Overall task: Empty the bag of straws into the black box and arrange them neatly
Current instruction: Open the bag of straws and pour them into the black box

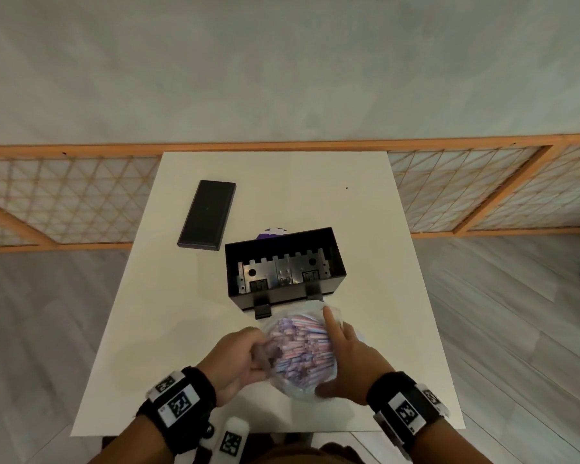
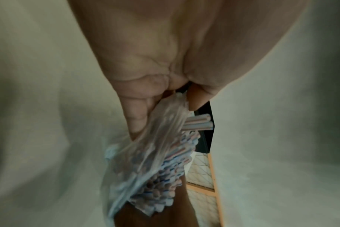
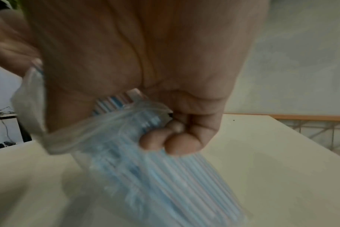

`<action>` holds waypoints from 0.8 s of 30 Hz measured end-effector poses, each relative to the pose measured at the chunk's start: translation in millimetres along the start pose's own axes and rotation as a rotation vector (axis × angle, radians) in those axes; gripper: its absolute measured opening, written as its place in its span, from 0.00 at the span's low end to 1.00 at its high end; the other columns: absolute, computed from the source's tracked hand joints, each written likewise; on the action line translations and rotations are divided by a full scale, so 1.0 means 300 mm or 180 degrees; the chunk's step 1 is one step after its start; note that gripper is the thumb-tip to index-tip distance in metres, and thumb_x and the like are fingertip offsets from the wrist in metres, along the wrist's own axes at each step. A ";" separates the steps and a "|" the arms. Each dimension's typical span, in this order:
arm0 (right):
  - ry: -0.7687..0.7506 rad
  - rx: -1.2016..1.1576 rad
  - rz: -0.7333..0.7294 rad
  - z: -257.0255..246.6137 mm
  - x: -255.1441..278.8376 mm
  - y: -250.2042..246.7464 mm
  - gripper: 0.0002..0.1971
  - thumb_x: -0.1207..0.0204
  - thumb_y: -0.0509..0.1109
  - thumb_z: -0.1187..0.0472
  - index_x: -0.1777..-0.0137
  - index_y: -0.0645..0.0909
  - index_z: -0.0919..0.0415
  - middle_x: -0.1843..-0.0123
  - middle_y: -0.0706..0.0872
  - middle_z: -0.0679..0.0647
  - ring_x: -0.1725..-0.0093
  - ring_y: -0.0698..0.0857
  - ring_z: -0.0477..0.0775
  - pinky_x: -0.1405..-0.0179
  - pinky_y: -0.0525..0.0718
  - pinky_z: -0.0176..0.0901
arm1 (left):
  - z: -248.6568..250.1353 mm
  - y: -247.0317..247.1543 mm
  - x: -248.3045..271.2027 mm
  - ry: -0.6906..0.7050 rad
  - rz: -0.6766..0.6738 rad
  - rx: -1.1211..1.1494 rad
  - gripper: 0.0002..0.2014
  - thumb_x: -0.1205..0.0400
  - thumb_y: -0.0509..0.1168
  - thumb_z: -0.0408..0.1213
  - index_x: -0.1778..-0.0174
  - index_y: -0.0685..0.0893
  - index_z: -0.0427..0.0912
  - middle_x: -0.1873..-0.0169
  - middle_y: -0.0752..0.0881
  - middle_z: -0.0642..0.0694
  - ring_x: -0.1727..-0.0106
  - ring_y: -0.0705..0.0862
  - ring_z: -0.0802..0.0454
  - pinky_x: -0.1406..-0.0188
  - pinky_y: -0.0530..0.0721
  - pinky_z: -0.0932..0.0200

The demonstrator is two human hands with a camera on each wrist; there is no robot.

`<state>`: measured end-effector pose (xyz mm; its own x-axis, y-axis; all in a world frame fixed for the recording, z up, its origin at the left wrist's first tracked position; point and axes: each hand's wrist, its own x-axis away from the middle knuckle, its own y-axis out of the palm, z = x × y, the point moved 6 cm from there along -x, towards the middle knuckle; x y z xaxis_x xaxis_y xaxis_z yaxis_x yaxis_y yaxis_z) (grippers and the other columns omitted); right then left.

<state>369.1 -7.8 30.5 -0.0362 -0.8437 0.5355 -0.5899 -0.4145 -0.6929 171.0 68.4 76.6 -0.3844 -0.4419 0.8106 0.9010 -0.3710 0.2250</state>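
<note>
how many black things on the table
2. The open black box stands mid-table, just beyond the bag of straws. Its flat black lid lies apart, further back on the left. Something purple peeks from behind the box, mostly hidden.

1. One black box, open on the table.
2. One black lid, lying apart.
3. One clear bag.
4. Straws inside it: too many to count.
5. Two hands: left hand, right hand.

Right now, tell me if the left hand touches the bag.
Touching: the left wrist view shows the left hand pinching the bag.
</note>
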 end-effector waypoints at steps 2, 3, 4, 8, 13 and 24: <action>-0.0037 0.0058 0.0219 -0.010 -0.012 -0.008 0.69 0.41 0.82 0.35 0.13 0.32 0.38 0.23 0.69 0.52 0.34 0.84 0.58 0.37 0.88 0.53 | 0.002 -0.003 -0.015 0.0068 -0.0150 0.0174 0.09 0.19 0.54 0.22 0.47 0.77 0.30 0.44 0.91 0.29 0.41 0.91 0.33 0.46 0.90 0.43; -0.0064 -0.0008 0.0291 -0.012 -0.017 -0.011 0.64 0.40 0.82 0.35 0.13 0.40 0.38 0.26 0.71 0.50 0.36 0.84 0.56 0.37 0.88 0.52 | 0.005 -0.013 -0.024 0.0106 -0.0102 0.0164 0.11 0.21 0.54 0.19 0.45 0.76 0.28 0.43 0.91 0.29 0.42 0.91 0.33 0.49 0.91 0.44; -0.0100 -0.0145 0.0339 -0.017 -0.019 -0.016 0.58 0.41 0.81 0.34 0.15 0.49 0.35 0.28 0.72 0.47 0.37 0.85 0.55 0.38 0.88 0.50 | 0.006 -0.022 -0.035 0.0144 -0.0028 0.0159 0.14 0.22 0.54 0.16 0.42 0.76 0.25 0.44 0.91 0.29 0.43 0.91 0.33 0.50 0.91 0.44; -0.0317 -0.0854 0.0445 -0.035 -0.015 -0.024 0.46 0.45 0.83 0.35 0.26 0.66 0.34 0.35 0.77 0.41 0.37 0.81 0.44 0.37 0.85 0.42 | 0.012 -0.034 -0.059 0.0343 0.0077 -0.0073 0.21 0.21 0.57 0.13 0.32 0.75 0.27 0.44 0.90 0.28 0.47 0.92 0.33 0.44 0.91 0.35; -0.0313 -0.1079 0.0242 -0.038 -0.003 0.015 0.61 0.47 0.86 0.36 0.14 0.55 0.38 0.25 0.73 0.42 0.29 0.77 0.44 0.27 0.78 0.40 | 0.002 0.010 -0.067 0.0445 -0.0080 -0.0518 0.30 0.20 0.55 0.15 0.30 0.79 0.50 0.41 0.91 0.38 0.41 0.92 0.38 0.47 0.92 0.36; -0.0357 -0.0583 0.0884 -0.052 0.009 0.012 0.65 0.47 0.75 0.20 0.12 0.49 0.43 0.20 0.69 0.42 0.24 0.73 0.46 0.26 0.80 0.49 | 0.035 0.076 -0.082 0.0303 -0.0082 -0.0138 0.11 0.13 0.59 0.29 0.49 0.87 0.29 0.64 0.87 0.35 0.67 0.86 0.45 0.62 0.87 0.50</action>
<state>354.2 -6.2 37.1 -0.1327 -0.9521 0.2754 -0.7053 -0.1045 -0.7011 203.0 79.5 67.5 -0.4265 -0.5066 0.7493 0.8818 -0.4173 0.2198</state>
